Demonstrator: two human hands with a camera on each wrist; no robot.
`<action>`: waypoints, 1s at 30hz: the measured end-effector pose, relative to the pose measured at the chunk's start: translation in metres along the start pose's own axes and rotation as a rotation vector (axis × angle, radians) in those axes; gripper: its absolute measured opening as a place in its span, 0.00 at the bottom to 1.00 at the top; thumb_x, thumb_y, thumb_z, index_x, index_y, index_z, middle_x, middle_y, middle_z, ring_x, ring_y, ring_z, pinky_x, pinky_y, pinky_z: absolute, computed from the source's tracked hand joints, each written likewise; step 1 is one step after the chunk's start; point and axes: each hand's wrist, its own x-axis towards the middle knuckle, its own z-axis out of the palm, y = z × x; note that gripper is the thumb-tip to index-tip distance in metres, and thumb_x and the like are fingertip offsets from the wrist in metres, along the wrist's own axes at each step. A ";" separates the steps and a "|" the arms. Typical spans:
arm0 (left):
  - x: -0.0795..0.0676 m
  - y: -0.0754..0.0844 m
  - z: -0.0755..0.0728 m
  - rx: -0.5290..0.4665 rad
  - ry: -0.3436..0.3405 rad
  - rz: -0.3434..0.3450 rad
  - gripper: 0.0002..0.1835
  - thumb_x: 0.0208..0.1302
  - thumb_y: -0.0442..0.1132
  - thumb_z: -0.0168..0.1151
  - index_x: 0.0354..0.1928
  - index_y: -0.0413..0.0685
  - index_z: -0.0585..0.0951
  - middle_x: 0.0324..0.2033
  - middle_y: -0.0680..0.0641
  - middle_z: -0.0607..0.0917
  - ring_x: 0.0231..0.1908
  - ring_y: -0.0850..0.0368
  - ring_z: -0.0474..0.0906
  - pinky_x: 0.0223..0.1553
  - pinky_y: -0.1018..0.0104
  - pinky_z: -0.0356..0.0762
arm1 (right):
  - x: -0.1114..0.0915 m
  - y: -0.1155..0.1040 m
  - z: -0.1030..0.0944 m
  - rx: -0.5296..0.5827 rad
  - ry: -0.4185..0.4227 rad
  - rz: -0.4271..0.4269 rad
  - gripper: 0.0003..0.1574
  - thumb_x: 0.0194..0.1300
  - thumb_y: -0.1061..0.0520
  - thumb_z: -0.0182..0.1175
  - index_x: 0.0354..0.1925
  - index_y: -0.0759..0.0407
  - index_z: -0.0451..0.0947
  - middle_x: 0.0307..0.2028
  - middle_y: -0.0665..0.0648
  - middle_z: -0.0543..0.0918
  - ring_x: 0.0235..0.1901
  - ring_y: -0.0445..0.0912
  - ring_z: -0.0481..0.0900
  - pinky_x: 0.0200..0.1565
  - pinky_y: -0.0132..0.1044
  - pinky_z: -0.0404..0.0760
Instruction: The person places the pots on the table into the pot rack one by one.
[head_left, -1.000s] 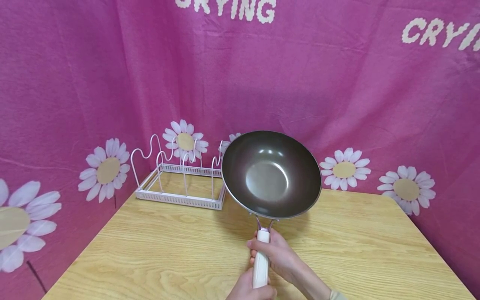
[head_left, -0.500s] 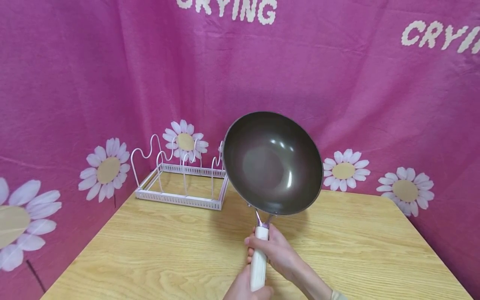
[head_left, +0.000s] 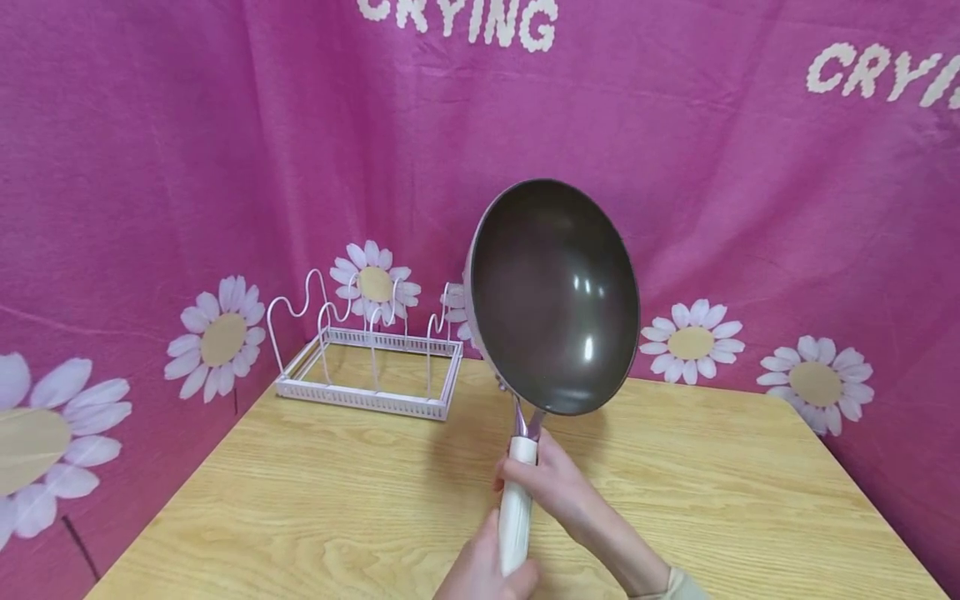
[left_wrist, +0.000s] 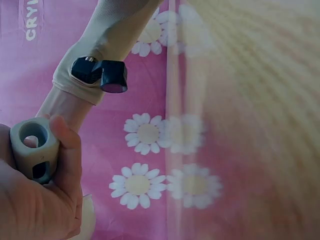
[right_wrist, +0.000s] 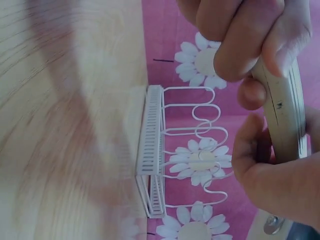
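Observation:
In the head view a wok (head_left: 555,300) with a dark, shiny inside is held up over the table, tilted steeply so its inside faces me. Its white handle (head_left: 514,521) points down towards me. My right hand (head_left: 566,496) grips the handle near the metal fork, thumb across the front. Lower down, my left hand (head_left: 483,567) grips the handle's end, partly cut off by the frame edge. The left wrist view shows the hollow handle end (left_wrist: 34,145) inside the left hand's grip. Both hands hold the handle in the right wrist view.
A pale wire pan rack (head_left: 363,404) with several curved dividers stands at the back left of the wooden table (head_left: 337,500). A pink cloth (head_left: 637,125) with printed daisies hangs close behind and along the left side.
The wok has risen and tipped more upright, its rim turning slightly to the right. Both hands keep hold of the handle and have shifted a little. The rack stays put.

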 end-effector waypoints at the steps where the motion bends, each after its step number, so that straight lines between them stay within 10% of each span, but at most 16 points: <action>1: 0.006 -0.010 0.004 0.025 0.029 -0.015 0.30 0.57 0.41 0.63 0.60 0.35 0.67 0.30 0.51 0.76 0.29 0.59 0.73 0.30 0.67 0.70 | 0.001 -0.002 0.001 -0.025 0.022 -0.005 0.17 0.57 0.62 0.60 0.43 0.64 0.65 0.27 0.52 0.79 0.31 0.44 0.77 0.39 0.37 0.76; 30: 0.003 -0.023 -0.015 0.364 0.259 0.108 0.33 0.58 0.41 0.67 0.58 0.26 0.66 0.25 0.48 0.78 0.23 0.62 0.72 0.23 0.67 0.69 | 0.014 -0.026 0.016 -0.163 -0.067 -0.156 0.13 0.56 0.63 0.61 0.38 0.65 0.69 0.28 0.51 0.75 0.30 0.41 0.72 0.36 0.33 0.73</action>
